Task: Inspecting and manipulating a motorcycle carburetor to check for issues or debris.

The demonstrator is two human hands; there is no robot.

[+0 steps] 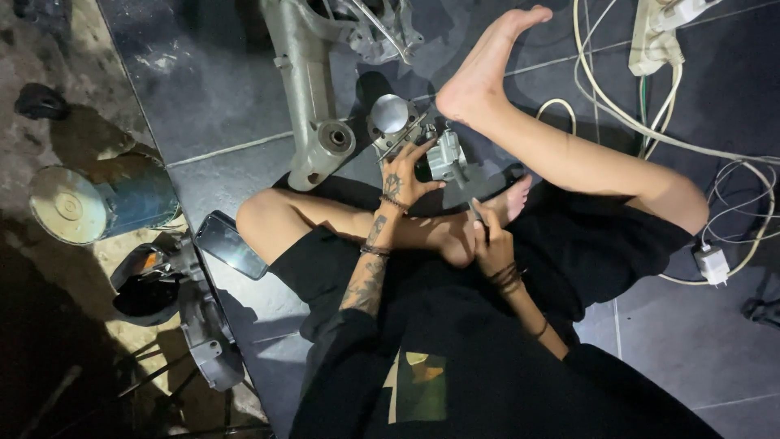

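Note:
I sit on a dark tiled floor with bare legs folded. My left hand [404, 173] grips a small silver metal engine part, like a carburettor [444, 154], held just above the floor between my feet. My right hand [490, 241] is closed around a thin dark tool [472, 208] whose tip points up at the underside of that part. A round shiny metal cap [390, 113] lies right behind the part, next to my left fingers.
A long grey cast metal arm [307, 97] lies on the floor at upper centre. A blue tin with a pale lid [97, 203] and a dark mirror with its housing [231, 244] lie at left. White cables and a power strip [662, 32] run along the right.

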